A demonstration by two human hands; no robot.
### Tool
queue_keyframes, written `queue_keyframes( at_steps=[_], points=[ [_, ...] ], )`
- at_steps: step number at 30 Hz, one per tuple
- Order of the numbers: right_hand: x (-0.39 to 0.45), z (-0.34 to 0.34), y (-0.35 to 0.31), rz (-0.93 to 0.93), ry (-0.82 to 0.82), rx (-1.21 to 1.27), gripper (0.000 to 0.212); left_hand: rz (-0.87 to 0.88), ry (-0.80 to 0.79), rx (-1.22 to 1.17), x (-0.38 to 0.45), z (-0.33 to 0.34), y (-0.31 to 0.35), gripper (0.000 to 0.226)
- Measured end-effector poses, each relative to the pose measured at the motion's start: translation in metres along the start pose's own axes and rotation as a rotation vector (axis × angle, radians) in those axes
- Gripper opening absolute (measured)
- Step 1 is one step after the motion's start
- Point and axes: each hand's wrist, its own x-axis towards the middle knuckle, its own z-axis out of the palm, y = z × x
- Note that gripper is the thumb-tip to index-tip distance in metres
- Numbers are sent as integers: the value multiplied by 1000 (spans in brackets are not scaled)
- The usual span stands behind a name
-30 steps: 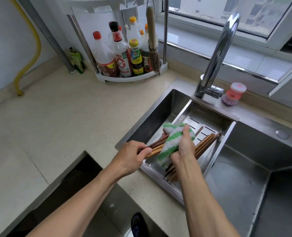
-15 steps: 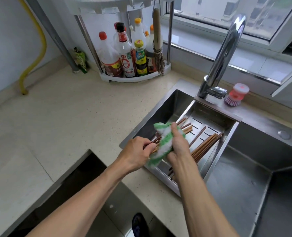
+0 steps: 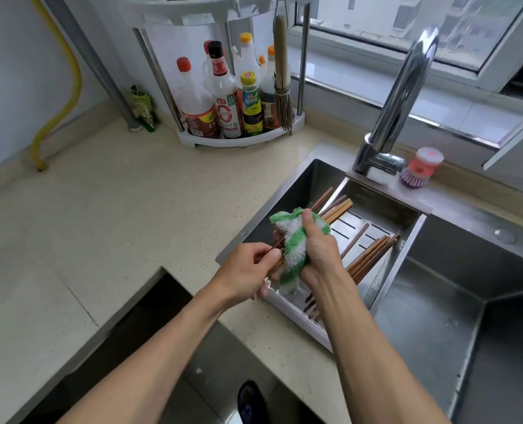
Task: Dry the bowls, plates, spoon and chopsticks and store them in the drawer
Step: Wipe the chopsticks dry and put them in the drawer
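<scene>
Over the sink (image 3: 437, 316), bottles (image 3: 223, 99) and faucet (image 3: 398, 96) stand behind cloth-wrapped chopsticks (image 3: 335, 209).

Left hand (image 3: 248, 272) pinches near end of a chopstick bundle (image 3: 335, 209); right hand (image 3: 318, 252) grips green-white cloth (image 3: 294, 240) wrapped round the bundle, over a steel tray (image 3: 297, 313) set in the sink (image 3: 437, 316). More chopsticks (image 3: 370, 257) lie in the tray. Faucet (image 3: 398, 96), brush (image 3: 421, 166), bottle rack (image 3: 239, 139) behind
</scene>
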Motion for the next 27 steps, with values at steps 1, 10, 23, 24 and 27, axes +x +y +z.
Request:
queue_keyframes(
  at_steps=[1,10,23,24,27],
  points=[
    [-1,0,0,0,-21,0,38,17,38,75,0,1,-2,35],
    [0,-4,-7,-115,-36,212,34,91,253,152,-2,7,4,57],
    [-10,14,18,-56,8,156,54,280,253,352,7,4,-2,51],
    [-7,13,16,-55,38,137,57,288,244,356,6,5,-1,51],
    [5,5,4,-72,98,151,59,323,217,419,4,-2,0,51]
  ],
)
